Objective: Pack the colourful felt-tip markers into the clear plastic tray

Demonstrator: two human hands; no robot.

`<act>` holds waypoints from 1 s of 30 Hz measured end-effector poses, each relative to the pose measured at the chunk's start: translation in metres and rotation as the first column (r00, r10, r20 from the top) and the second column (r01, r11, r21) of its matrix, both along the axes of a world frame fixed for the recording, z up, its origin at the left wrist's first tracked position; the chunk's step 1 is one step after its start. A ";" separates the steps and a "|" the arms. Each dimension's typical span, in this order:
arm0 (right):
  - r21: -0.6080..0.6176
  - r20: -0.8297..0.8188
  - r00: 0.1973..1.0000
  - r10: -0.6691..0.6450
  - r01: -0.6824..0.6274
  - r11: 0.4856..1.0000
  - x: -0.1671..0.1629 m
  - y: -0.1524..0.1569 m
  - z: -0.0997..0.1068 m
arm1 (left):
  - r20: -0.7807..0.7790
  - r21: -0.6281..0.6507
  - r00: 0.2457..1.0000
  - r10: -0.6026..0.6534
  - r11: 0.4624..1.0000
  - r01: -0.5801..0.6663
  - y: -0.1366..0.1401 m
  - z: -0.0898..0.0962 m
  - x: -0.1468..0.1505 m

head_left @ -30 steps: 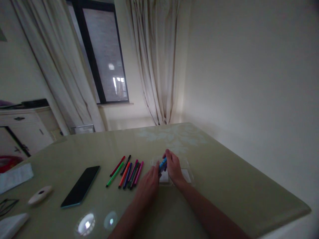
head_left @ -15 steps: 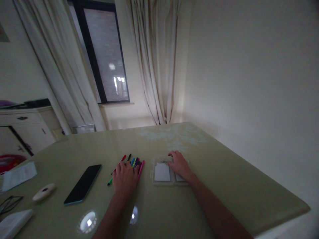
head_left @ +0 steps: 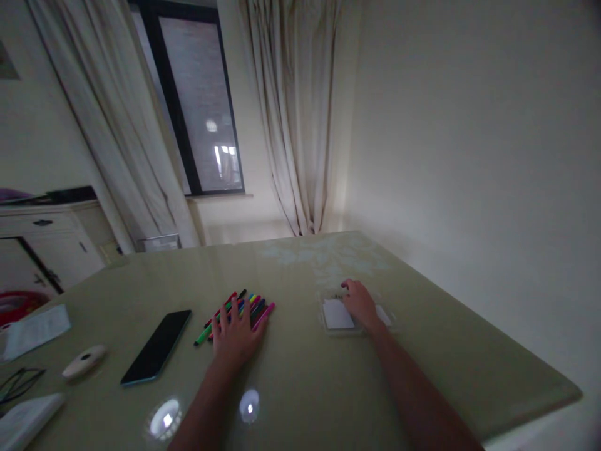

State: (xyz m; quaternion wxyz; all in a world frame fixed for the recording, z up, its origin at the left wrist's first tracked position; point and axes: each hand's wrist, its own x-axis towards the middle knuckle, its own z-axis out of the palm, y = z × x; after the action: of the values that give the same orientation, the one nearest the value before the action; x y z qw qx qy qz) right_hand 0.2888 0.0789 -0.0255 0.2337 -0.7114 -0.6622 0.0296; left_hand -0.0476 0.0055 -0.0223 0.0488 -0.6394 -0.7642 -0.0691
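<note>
Fingers spread, my left hand (head_left: 235, 338) lies over a loose bunch of coloured markers (head_left: 203, 334). Green, red, black, blue and pink ones stick out around it, and its palm hides part of the bunch. To the right, my right hand (head_left: 361, 305) has its fingers bent over the middle of a flat clear plastic case (head_left: 339, 334). White cards or paper (head_left: 337, 314) show inside the case on both sides of the hand. Its contact with the case is partly hidden by the hand itself.
A dark phone (head_left: 157, 347) lies left of the markers. Farther left are a white oval device (head_left: 84, 363), a paper sheet (head_left: 37, 332), a black cable (head_left: 21, 383) and a white box (head_left: 30, 419). The greenish table's (head_left: 469, 357) right edge runs beside the wall.
The plastic case has slid right and slightly away along with my right hand. My left hand's fingers have spread wider, and the markers under it are more fanned out.
</note>
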 end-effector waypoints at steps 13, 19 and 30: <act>0.156 0.080 0.989 -0.125 0.111 0.982 -0.010 -0.008 0.013 | 0.034 0.192 0.938 -0.344 0.924 0.332 0.008 0.000 -0.015; 0.182 0.064 0.953 0.297 -0.304 0.935 -0.077 -0.030 0.018 | 0.079 0.165 0.940 -0.331 0.934 0.316 0.002 0.002 0.003; 0.070 0.032 0.931 0.364 -0.365 0.928 -0.089 -0.043 0.017 | 0.356 0.094 0.858 -0.369 0.928 0.360 -0.001 0.011 0.027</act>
State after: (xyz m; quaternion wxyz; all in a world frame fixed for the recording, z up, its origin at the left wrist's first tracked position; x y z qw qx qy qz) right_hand 0.2003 0.0359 -0.0083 0.2447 -0.5670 -0.7855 0.0410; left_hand -0.0202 0.0046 -0.0112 -0.1014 -0.7474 -0.6240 -0.2045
